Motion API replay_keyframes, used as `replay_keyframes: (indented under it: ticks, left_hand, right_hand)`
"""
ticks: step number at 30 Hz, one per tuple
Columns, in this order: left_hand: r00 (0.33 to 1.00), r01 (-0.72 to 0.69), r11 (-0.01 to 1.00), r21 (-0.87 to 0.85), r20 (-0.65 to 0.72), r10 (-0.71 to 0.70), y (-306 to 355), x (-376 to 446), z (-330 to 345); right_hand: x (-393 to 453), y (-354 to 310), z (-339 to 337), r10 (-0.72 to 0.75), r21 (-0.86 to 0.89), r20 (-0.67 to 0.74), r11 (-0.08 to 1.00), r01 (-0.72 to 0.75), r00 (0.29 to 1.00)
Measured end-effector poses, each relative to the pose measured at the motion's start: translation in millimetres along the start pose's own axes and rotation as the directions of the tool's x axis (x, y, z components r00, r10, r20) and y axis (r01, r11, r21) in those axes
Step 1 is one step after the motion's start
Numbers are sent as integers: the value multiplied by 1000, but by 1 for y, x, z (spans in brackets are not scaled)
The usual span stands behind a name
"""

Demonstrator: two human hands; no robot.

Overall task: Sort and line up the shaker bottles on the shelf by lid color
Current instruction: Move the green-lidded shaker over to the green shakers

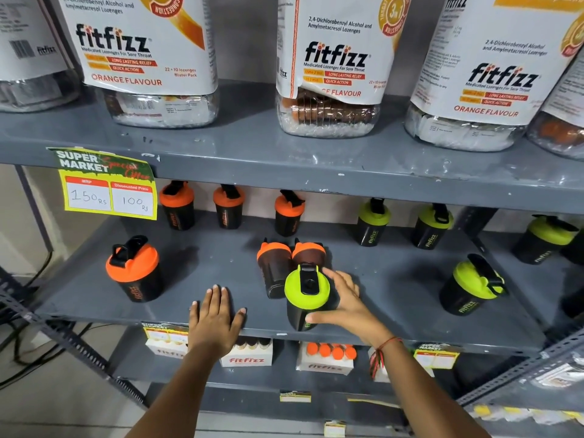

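Note:
Black shaker bottles stand on the grey middle shelf [221,260]. My right hand [347,306] grips a green-lid bottle [306,289] near the front edge. Right behind it stand two orange-lid bottles [273,252], close together. My left hand [216,317] rests flat and open on the shelf front, holding nothing. A lone orange-lid bottle [132,263] stands front left. Three orange-lid bottles [177,197] line the back left. Green-lid bottles [373,216] stand along the back right, and one more green-lid bottle [474,284] sits front right.
Large fitfizz lozenge jars [331,74] fill the shelf above. A price tag [109,188] hangs from that shelf's edge at left. Boxed small bottles [328,357] sit on the shelf below. Cables lie on the floor at left.

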State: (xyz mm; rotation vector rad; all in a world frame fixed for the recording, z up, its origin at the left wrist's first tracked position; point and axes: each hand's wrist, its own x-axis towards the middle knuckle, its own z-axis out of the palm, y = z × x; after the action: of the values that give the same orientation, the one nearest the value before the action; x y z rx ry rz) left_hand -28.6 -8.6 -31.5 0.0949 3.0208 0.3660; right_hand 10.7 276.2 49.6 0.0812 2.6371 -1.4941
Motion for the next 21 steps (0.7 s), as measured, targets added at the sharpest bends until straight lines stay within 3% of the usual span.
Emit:
replay_keyframes:
  ticks: [4,14,21]
  left_hand:
    - [1000,6,1000,-4,-12,-6,0,1,1]
    - [1000,8,1000,-4,-22,-8,0,0,1]
    - [1000,7,1000,-7,-22,-7,-1,0,2]
  right_hand:
    - [3,1,10,-58,-10,1,998,58,998]
    - [6,-1,20,-29,48,-110,998,34,993]
    - [-16,-28,-1,102,461,8,883,-94,995]
